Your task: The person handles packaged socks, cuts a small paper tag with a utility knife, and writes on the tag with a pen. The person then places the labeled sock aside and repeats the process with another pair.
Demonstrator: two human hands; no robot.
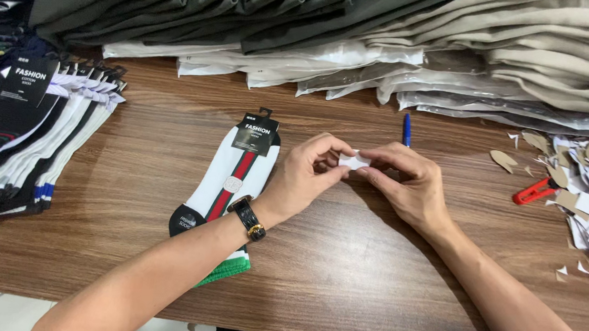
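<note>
At centre frame both hands, left hand (305, 175) and right hand (407, 184), pinch a small white label (354, 161), seemingly peeling it, with the sock pair (227, 185) lying just left, so pressing it on calls for careful alignment.

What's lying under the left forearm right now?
A white sock with a red and green stripe lies on the wooden table under the left forearm. Its middle is covered; a green end shows below.

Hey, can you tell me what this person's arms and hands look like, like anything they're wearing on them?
Both forearms are bare, with no sleeves in view and no gloves. The left hand has a wristwatch at its wrist: a black strap with a gold-coloured clasp or case. The right hand and its wrist show no watch, and I see no rings on either.
</note>
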